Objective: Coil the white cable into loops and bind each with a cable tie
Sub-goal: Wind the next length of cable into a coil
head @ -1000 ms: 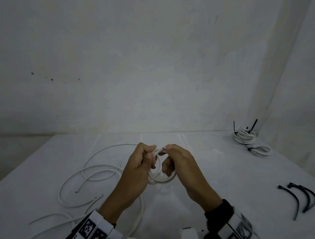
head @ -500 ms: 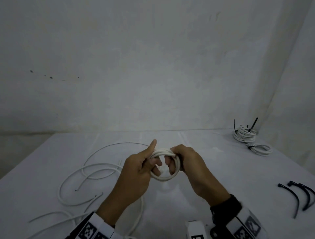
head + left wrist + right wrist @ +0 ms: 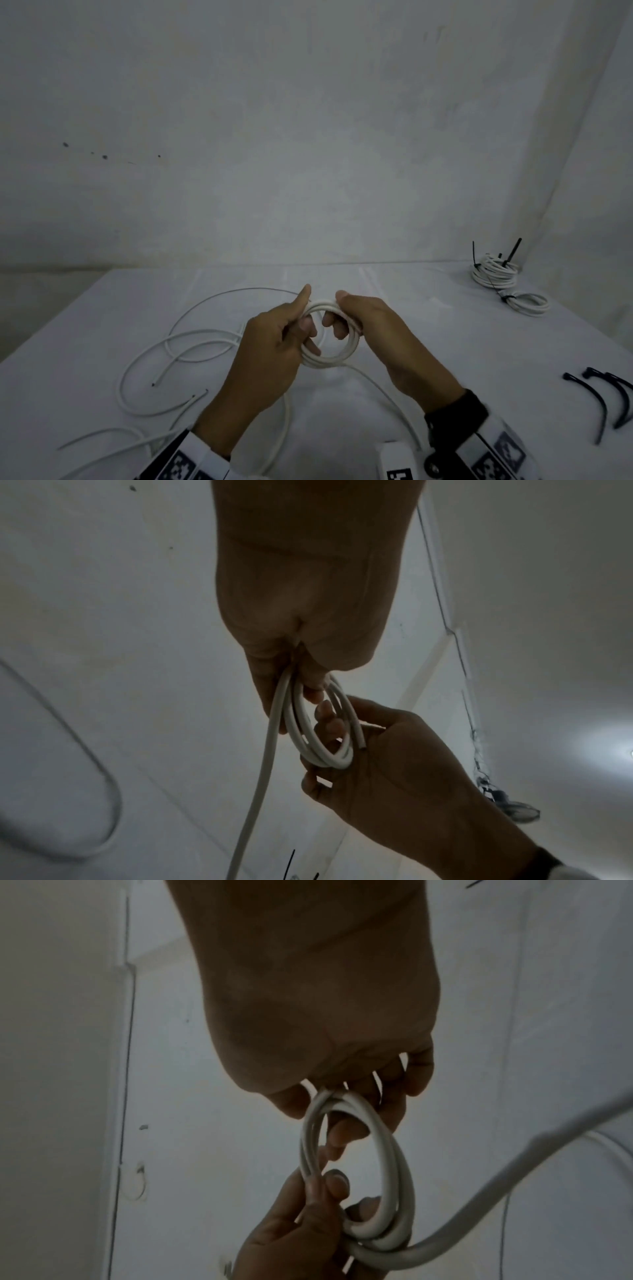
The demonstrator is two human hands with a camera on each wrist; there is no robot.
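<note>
while both hands grip it, the white coil hangs between them.

- No word, brand name or number can be read in any of the three views.
- The wrist bands and in the head view carry black-and-white square marker patterns, not letters.
- A white block at the bottom edge bears part of a similar black marker, cut off by the frame.

Dim, grainy frames; backlit wrist views, blurred edges.
</note>
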